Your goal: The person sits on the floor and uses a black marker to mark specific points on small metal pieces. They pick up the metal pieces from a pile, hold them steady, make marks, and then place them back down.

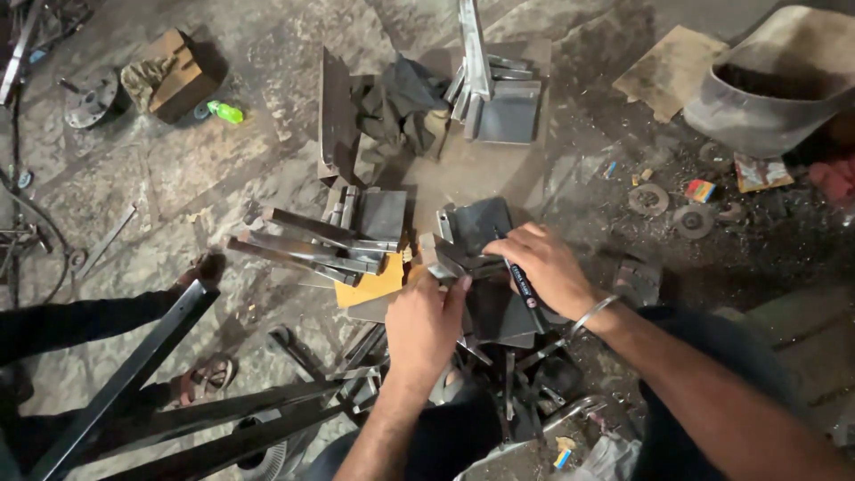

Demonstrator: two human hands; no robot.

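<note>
1. Steel plate (481, 227) was pressed down by the left hand (426, 322), fingers together, just right of the yellow sheet (374, 283).
2. A dark marker (522, 285) was clamped in the right hand (545, 267).
3. Angle pieces (312, 248) left of the sheet looked untouched; no marking could be discerned.

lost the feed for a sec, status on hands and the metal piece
Left hand steadying small metal piece. Right hand holding dark marker over it. Stacked angle pieces close on the left.

Left hand (423, 325) and right hand (545, 267) (both curled) meet
</note>
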